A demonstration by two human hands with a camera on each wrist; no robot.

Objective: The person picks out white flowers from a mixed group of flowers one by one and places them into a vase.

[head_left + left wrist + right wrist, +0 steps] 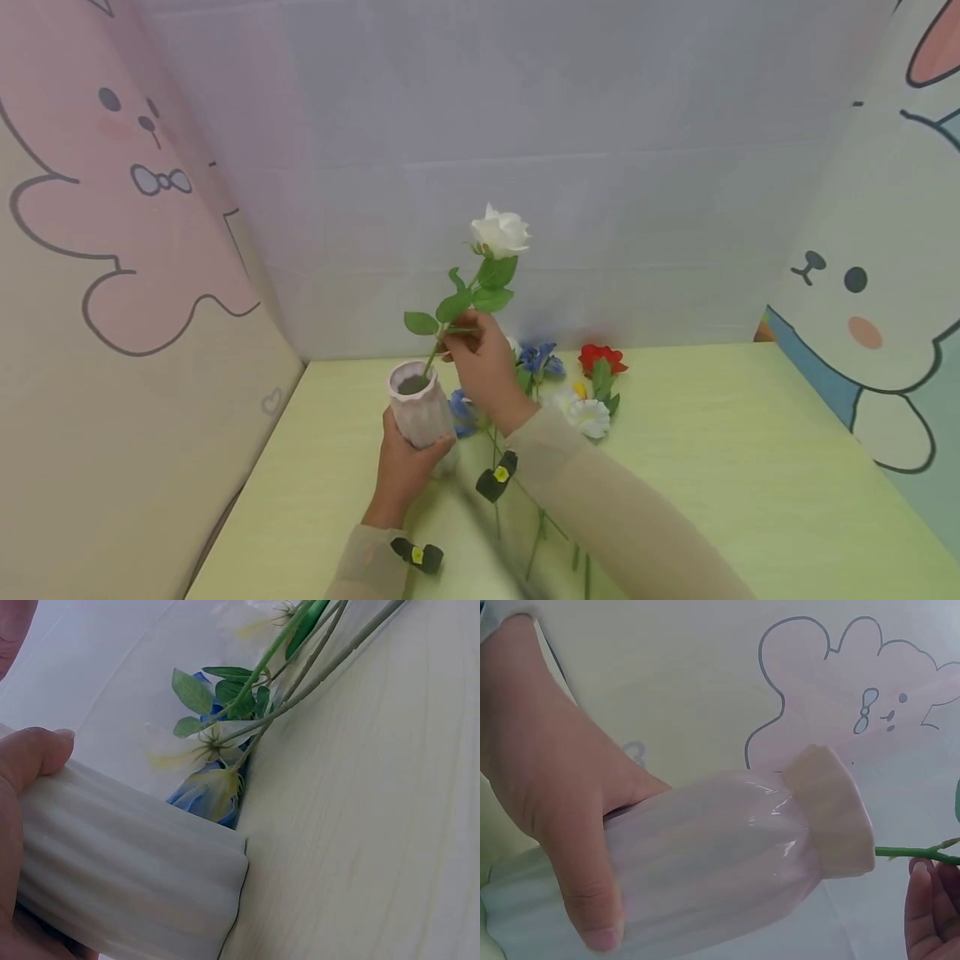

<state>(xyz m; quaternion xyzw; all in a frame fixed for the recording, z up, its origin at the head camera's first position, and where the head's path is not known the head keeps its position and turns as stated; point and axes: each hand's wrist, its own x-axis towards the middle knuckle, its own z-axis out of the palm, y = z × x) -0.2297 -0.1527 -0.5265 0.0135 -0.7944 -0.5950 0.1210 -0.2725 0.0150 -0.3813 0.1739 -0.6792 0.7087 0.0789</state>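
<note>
Head view: nearest, the left hand [401,468] grips a pale, glossy, fluted vase [422,417] with a wavy rim, over the left part of the worktop [720,450]. Just beyond, the right hand [487,367] pinches the green stem [431,358] of a white rose [500,232]; its lower end is inside the vase, its full bloom and leaves well above. Seemingly this one is half placed; farther off, blue flowers [538,358], a red flower [600,360] and white flowers [590,418] lie outside, apparently left to do.
</note>
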